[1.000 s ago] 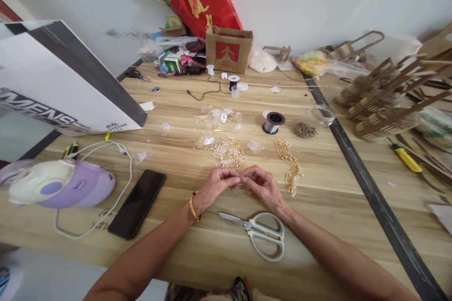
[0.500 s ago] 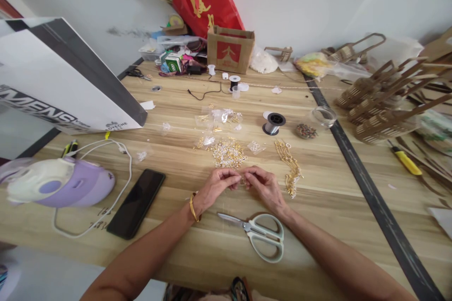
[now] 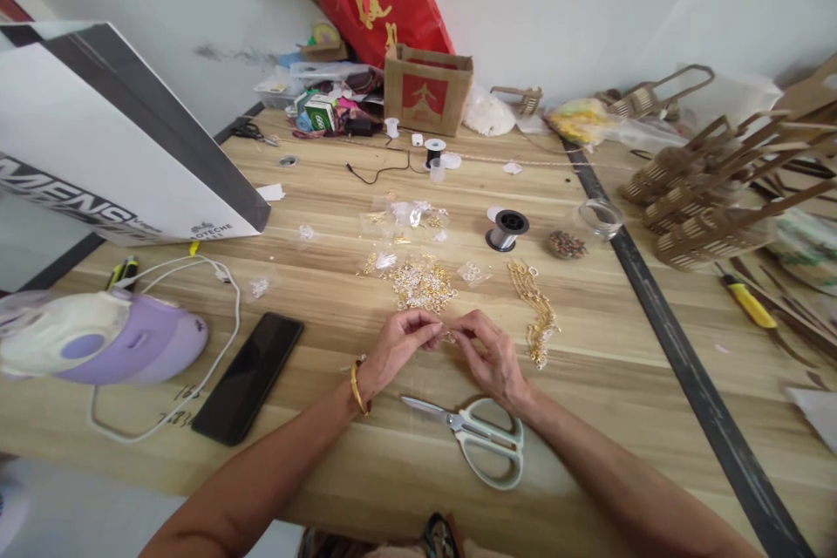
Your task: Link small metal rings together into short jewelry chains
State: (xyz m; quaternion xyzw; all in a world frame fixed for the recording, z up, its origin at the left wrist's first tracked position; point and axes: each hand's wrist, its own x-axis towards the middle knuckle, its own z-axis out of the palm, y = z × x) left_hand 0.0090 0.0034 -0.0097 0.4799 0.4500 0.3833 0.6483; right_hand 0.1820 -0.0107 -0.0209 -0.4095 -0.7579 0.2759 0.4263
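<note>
My left hand (image 3: 411, 340) and my right hand (image 3: 487, 353) meet just in front of a pile of gold and clear beads and charms (image 3: 422, 283). Thumb and fingers of both hands are pinched together. A tiny shiny jewellery piece (image 3: 448, 336) shows between the fingertips; its exact kind is too small to tell. Below the hands lie scissors (image 3: 487, 440) with pale green handles. Several gold chains (image 3: 537, 314) are laid out to the right of my right hand. A small clear bag of rings (image 3: 472, 273) lies beyond it.
A spool of silver wire (image 3: 506, 231), a dish of dark beads (image 3: 566, 244) and a glass jar (image 3: 600, 219) stand behind. On the left are a black phone (image 3: 248, 377), a purple-and-white device (image 3: 140, 336) with its cable, and a large box (image 3: 124, 139). Woven baskets (image 3: 712, 192) crowd the right.
My right hand has turned slightly, its fingers a little more spread apart at the back. The left hand keeps its pinch nearly in place. The view has shifted slightly.
</note>
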